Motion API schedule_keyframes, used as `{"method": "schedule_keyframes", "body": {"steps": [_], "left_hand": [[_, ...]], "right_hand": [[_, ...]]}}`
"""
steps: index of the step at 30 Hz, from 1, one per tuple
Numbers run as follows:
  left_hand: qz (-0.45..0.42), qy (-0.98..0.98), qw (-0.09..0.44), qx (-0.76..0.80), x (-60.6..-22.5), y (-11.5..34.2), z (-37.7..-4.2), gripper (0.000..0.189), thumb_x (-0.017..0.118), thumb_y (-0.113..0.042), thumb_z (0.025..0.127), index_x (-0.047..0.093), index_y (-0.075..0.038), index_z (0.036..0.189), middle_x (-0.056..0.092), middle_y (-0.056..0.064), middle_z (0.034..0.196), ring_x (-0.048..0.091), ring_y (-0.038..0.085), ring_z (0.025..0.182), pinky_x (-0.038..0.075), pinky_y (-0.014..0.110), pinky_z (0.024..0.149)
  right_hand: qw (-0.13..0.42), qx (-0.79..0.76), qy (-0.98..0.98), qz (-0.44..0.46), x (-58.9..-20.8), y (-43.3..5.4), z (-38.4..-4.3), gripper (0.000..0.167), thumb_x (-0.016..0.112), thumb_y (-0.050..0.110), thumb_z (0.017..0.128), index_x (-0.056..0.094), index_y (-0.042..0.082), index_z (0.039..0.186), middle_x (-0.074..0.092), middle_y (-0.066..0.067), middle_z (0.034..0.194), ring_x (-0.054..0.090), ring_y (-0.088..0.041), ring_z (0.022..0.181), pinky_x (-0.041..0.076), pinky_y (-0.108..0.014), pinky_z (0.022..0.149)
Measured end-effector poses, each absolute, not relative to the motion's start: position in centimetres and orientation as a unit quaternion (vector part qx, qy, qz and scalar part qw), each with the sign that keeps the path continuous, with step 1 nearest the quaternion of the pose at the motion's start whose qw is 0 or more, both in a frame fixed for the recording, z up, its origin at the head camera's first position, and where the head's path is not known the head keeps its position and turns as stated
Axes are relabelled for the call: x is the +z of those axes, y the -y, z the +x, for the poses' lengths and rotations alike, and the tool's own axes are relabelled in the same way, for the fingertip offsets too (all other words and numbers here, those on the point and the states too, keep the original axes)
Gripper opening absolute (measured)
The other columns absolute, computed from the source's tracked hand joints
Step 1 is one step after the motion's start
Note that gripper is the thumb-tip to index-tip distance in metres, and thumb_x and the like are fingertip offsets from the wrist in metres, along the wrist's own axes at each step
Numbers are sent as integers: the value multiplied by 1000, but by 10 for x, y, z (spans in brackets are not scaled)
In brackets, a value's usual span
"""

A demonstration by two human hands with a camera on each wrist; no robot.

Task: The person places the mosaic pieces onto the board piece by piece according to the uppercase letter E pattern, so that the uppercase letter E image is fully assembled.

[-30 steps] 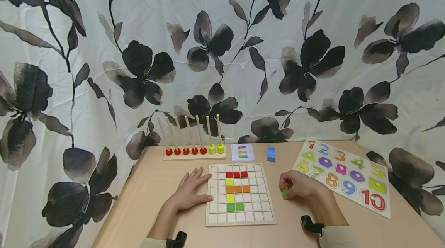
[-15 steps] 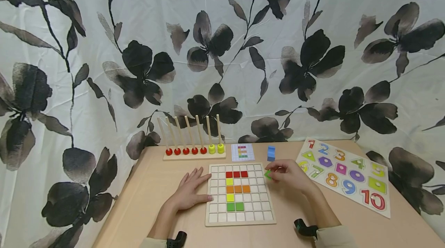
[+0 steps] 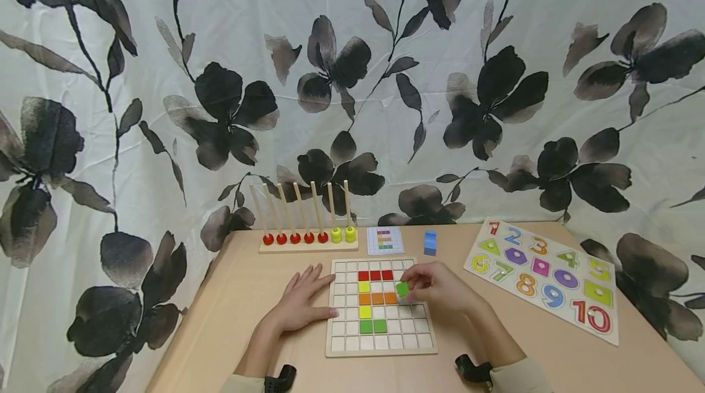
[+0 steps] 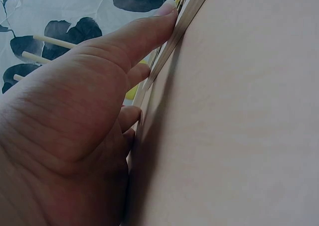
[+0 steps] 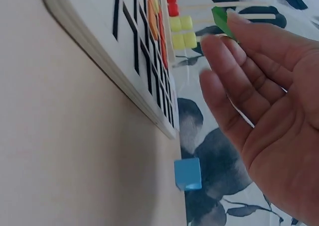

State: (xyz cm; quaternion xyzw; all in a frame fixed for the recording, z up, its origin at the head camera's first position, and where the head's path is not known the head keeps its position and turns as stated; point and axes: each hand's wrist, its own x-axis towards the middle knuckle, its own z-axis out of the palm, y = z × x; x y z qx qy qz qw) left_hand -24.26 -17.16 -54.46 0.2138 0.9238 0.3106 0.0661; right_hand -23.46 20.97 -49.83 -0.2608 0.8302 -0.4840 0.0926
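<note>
A square wooden grid board (image 3: 395, 342) with white cells lies on the table. Set in it are a row of red tiles (image 3: 375, 275), a yellow tile (image 3: 364, 287), a row of orange tiles (image 3: 377, 299), another yellow tile (image 3: 365, 312) and two green tiles (image 3: 380, 326). My left hand (image 3: 297, 302) rests at the board's left edge, fingers spread, thumb touching the rim. Above the board's right part, my right hand (image 3: 440, 288) pinches a loose green tile (image 3: 402, 289) between thumb and fingertips. The right wrist view shows that tile tilted and apart from the board.
Behind the board stand a peg rack (image 3: 308, 247) with red and yellow-green beads, a small pattern card (image 3: 385, 252) and a stack of blue pieces (image 3: 429, 243). A number puzzle sheet (image 3: 542, 286) lies at the right. A floral cloth (image 3: 352, 74) hangs at the back.
My right hand has moved left from the table beside the board to above its right columns, carrying the green tile. My left hand has stayed in place.
</note>
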Motion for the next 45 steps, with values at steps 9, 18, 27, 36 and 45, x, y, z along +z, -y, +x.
{"method": "schedule_keyframes", "body": {"steps": [9, 18, 27, 36, 45], "left_hand": [[220, -924, 61, 307, -544, 172, -244, 84, 77, -61, 86, 49, -24, 157, 20, 15, 174, 9, 38, 163, -1, 60, 130], [225, -924, 58, 304, -541, 172, -248, 84, 76, -62, 86, 49, -25, 156, 21, 15, 174, 9, 37, 163, 0, 60, 130], [221, -925, 64, 304, -542, 171, -246, 84, 76, -63, 85, 50, -25, 156, 20, 15, 174, 9, 37, 163, -1, 59, 130], [221, -925, 64, 301, -544, 172, -245, 84, 76, -63, 85, 50, -25, 156, 21, 15, 174, 9, 37, 163, 0, 59, 130], [218, -927, 65, 298, -547, 172, -246, 84, 75, -64, 86, 49, -26, 157, 20, 14, 174, 9, 37, 163, -1, 59, 130]], "right_hand": [[136, -454, -837, -275, -503, -198, -232, 21, 86, 17, 87, 74, 14, 104, 66, 0, 83, 60, -11, 75, 53, -18, 65], [186, -414, -846, -278, -501, -188, -229, 24, 89, 18, 83, 73, 12, 100, 62, 5, 77, 57, -7, 71, 48, -17, 61], [217, -394, -848, -280, -506, -182, -225, 22, 90, 18, 82, 74, 14, 96, 61, 5, 73, 56, -7, 68, 46, -18, 59], [219, -386, -854, -273, -508, -178, -222, 23, 90, 14, 81, 73, 12, 95, 59, 5, 73, 55, -7, 69, 45, -18, 60], [214, -369, -860, -280, -511, -175, -222, 25, 92, 13, 78, 71, 14, 92, 57, 8, 71, 53, -5, 68, 43, -18, 59]]}}
